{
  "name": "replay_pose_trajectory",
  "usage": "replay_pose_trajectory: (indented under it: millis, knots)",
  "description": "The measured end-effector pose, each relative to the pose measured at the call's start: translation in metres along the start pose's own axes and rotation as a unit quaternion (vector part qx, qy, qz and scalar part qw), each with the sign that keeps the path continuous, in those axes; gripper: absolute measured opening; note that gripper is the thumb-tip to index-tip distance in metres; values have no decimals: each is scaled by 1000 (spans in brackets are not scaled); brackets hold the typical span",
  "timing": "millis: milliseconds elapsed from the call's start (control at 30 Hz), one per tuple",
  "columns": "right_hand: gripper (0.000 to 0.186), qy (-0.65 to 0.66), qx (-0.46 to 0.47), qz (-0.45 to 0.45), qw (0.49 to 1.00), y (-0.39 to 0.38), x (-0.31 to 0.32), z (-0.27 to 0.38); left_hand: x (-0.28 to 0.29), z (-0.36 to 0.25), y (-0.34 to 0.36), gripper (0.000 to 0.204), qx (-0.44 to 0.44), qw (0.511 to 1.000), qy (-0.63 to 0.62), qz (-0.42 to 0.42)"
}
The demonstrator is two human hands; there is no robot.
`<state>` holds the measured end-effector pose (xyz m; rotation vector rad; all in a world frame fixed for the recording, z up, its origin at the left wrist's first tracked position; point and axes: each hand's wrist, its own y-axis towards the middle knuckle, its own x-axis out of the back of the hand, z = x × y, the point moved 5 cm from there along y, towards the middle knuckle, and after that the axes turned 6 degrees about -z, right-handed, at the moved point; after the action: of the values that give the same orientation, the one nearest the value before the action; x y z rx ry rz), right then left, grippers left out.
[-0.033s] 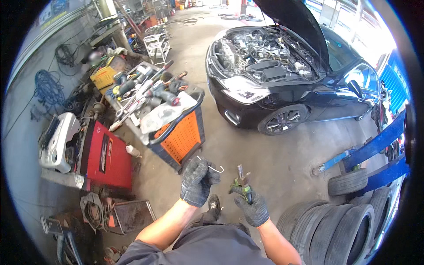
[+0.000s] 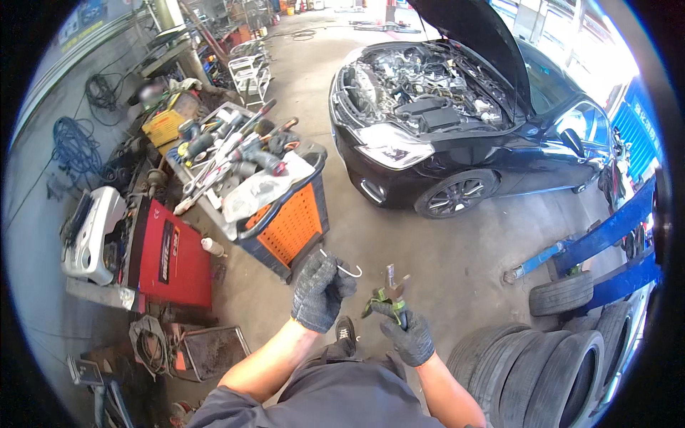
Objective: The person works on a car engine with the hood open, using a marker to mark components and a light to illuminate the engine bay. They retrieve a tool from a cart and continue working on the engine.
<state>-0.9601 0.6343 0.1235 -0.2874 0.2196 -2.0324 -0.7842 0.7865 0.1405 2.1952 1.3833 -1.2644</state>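
Note:
My left hand (image 2: 321, 292) in a grey knit glove pinches a thin white bent wire hook (image 2: 349, 271) with a curved end pointing right. To its right, my right hand (image 2: 408, 335), also gloved, grips green-handled pliers (image 2: 392, 296) with the metal jaws upward; I cannot make out whether the short metal piece at the top is separate. Both hands are held above the concrete floor (image 2: 442, 271), apart from each other.
Ahead right stands a black car (image 2: 528, 167), bonnet raised. An orange-panelled tool cart (image 2: 285, 232) piled with tools is at front left, beside a red machine (image 2: 175, 257). Several tyres (image 2: 514, 371) lie at lower right below blue lift arms (image 2: 614, 221). A white step stool (image 2: 250, 75) stands farther back.
The pliers in my right hand have turned very slightly, and the surroundings have shifted a little to the left in view. My left hand still holds the wire hook.

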Motion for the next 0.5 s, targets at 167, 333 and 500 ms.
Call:
replay_pose_trajectory:
  millis: [167,333,500]
  knots:
    - [59,251,69,107,960,63,6,42,-40,-5,79,20,29,998,48,-11]
    - [59,-37,90,2,995,156,29,54,-66,-6,161,12,10,999,28,-16]
    - [46,-193,271,-185,925,267,66,78,-101,-3,254,12,-35,999,33,21]
